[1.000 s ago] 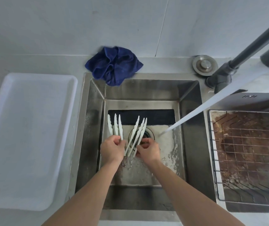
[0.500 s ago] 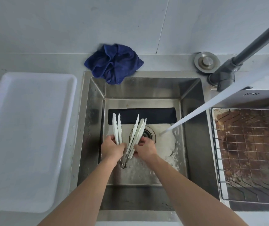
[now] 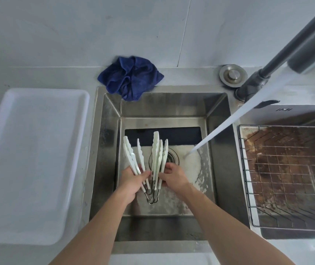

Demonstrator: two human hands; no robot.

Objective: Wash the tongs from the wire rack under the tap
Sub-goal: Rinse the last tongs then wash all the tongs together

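Several white tongs with metal loop ends are held low in the steel sink (image 3: 219, 150), tips pointing away from me. My left hand (image 3: 131, 178) grips the left bunch of tongs (image 3: 131, 157). My right hand (image 3: 173, 177) grips the right bunch of tongs (image 3: 158, 155), which stands over the drain (image 3: 172, 158). The metal loops of both bunches meet below my hands. The dark tap (image 3: 267, 69) at the upper right pours a water stream (image 3: 227, 127) that lands on the sink floor to the right of the tongs. The wire rack (image 3: 286, 173) sits in the right basin.
A white plastic tray (image 3: 28, 159) lies on the counter left of the sink. A crumpled blue cloth (image 3: 129, 77) rests on the sink's back edge. A round metal sink plug (image 3: 233, 75) lies beside the tap base. The right basin under the rack looks rust-stained.
The left bunch of tongs has spread apart again and tilted left. The right bunch has turned more upright. Both hands stay low in the sink, left of the water stream.
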